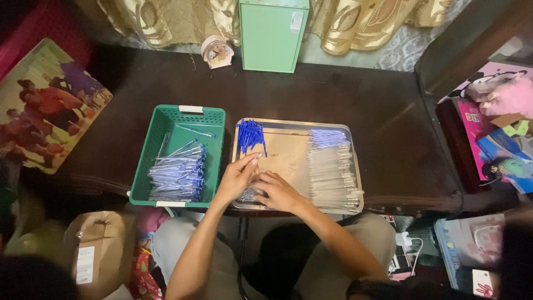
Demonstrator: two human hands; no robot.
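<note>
Already a green basket held many assembled pens. Both hands, left hand and right hand, pinched one clear barrel over the metal tray. Blue caps and clear barrels remained, apparently about half.

The dark table has open room behind the tray and far to its right; a green box and a small clock stand at the back edge; the green basket sits just left of the tray, with only a thin gap between; blue caps and clear tubes fill the tray's sides; its middle is bare.
</note>
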